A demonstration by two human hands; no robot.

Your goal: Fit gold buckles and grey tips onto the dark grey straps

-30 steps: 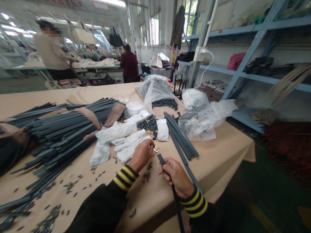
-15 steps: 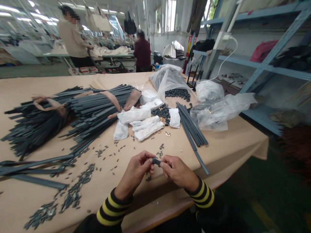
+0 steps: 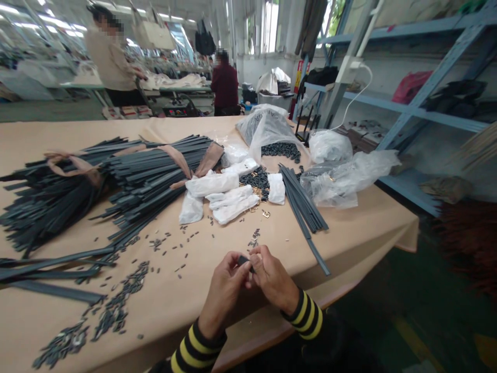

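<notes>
Close together over the table's near edge, both hands hold a short dark grey strap piece (image 3: 244,260), partly covered by fingers. My left hand (image 3: 224,290) pinches it between thumb and fingers. From the other side, the closed thumb and fingers of my right hand (image 3: 275,275) press against it. Just beyond the fingertips lies a small group of dark and pale bits (image 3: 254,238). Off to the left, small dark pieces (image 3: 112,316) lie in loose heaps, and a few gold-coloured buckles (image 3: 266,213) sit farther ahead.
Tied bundles of long dark strips (image 3: 151,166) lie at left, a looser bunch (image 3: 305,202) at right. White wrapped packets (image 3: 233,199), dark rings (image 3: 281,150) and a clear plastic bag (image 3: 341,178) are mid-table. Blue shelving (image 3: 411,109) stands at right; two people work behind.
My hands have drawn closer together, and the right fingers have shifted up and left over the strap piece. The piece is tilted differently. The whole view has shifted slightly.
</notes>
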